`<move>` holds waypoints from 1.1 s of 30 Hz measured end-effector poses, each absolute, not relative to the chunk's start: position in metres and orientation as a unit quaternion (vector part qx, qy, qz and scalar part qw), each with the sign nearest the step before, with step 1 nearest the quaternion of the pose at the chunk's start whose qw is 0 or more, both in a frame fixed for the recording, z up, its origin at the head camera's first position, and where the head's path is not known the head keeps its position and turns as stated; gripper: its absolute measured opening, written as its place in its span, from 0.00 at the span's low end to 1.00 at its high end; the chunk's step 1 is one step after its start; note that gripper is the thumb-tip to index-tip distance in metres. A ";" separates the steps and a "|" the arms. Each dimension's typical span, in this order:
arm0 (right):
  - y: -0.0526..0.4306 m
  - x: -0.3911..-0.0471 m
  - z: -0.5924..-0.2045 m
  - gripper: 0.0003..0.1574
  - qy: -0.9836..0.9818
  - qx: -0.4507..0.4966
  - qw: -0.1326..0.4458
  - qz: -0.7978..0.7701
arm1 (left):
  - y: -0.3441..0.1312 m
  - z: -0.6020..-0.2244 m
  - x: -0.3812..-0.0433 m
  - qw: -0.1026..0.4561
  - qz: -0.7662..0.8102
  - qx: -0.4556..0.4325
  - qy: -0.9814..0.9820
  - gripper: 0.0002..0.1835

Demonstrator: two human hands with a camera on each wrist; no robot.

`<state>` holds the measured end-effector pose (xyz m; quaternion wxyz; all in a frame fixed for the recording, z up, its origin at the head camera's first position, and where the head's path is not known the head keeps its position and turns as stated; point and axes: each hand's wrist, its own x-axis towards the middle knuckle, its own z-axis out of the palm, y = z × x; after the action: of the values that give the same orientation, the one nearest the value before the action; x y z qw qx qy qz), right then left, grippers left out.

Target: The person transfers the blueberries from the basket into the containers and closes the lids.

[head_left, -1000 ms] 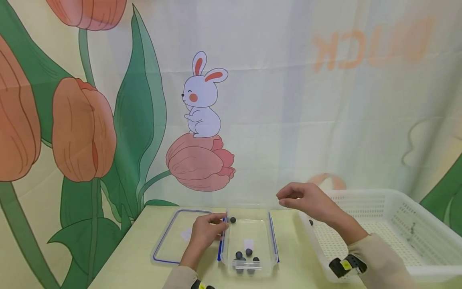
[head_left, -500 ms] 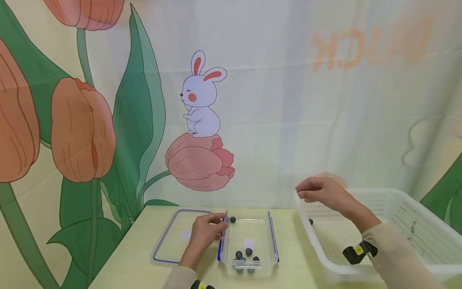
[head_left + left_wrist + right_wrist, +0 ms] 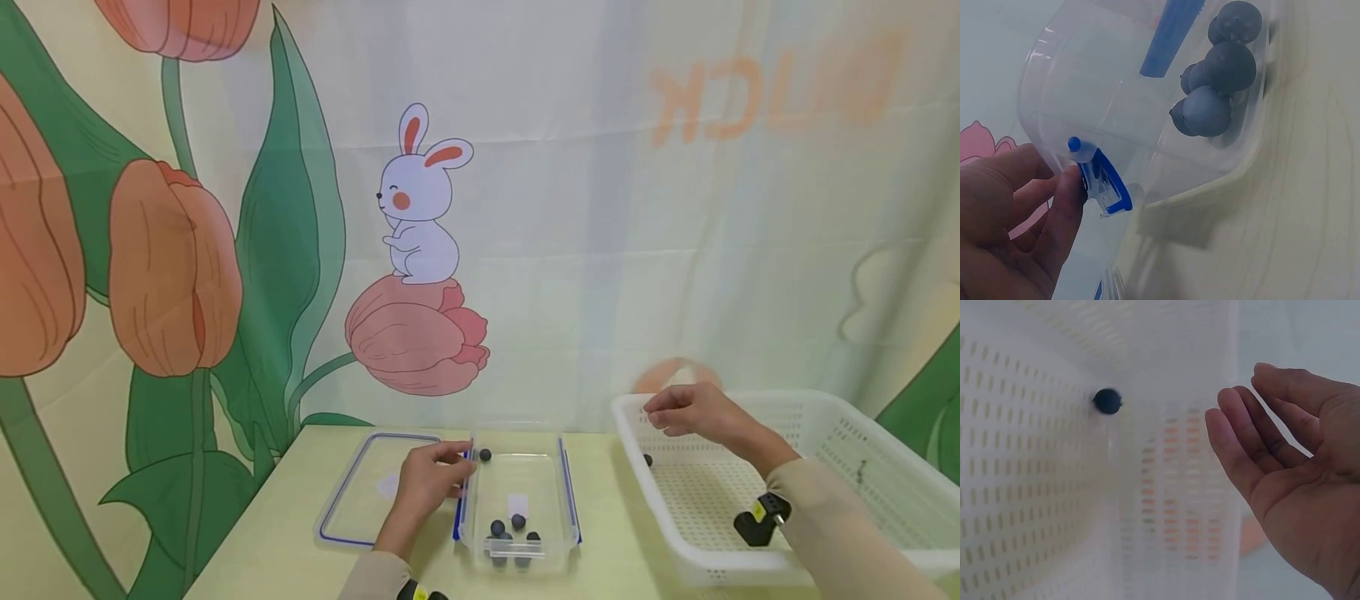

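My left hand [image 3: 431,479] pinches the left wall of a clear plastic food container [image 3: 572,500], thumb right at a blue-edged latch [image 3: 1107,181] in the left wrist view. Several dark blue blueberries [image 3: 1230,65] cluster at the container's near end; a single blueberry [image 3: 485,455] lies at its far left corner. Over the far left part of a white perforated basket [image 3: 663,525], my right hand [image 3: 697,412] hovers with loosely bent fingers and nothing between them. One blueberry [image 3: 1108,401] sits in the basket by its left wall.
Left of the container, a clear lid with a blue seal [image 3: 347,490] lies flat on the pale table [image 3: 255,550], partly behind my left hand. A printed curtain [image 3: 540,250] with tulips and a rabbit hangs right behind the table.
My right hand has travelled right, from the space between container and basket to over the basket, and dipped slightly most recently. My left hand and the container have stayed in place.
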<state>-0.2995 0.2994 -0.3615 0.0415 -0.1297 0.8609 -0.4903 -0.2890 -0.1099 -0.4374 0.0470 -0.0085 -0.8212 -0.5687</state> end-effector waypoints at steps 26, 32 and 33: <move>0.303 -0.319 -0.414 0.14 0.904 -0.154 0.113 -0.383 | -0.113 -0.435 -0.290 0.039 -0.577 -0.013 -0.816 0.18; 0.301 -0.317 -0.415 0.09 0.909 -0.174 0.115 -0.361 | -0.114 -0.436 -0.291 0.037 -0.582 -0.018 -0.812 0.18; 0.300 -0.317 -0.415 0.08 0.911 -0.178 0.112 -0.354 | -0.114 -0.436 -0.291 0.036 -0.583 -0.019 -0.811 0.18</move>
<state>-0.3168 0.3004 -0.4147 0.1124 -0.1779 0.9111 -0.3545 -0.2909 -0.1137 -0.4363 0.0362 -0.0190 -0.8111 -0.5835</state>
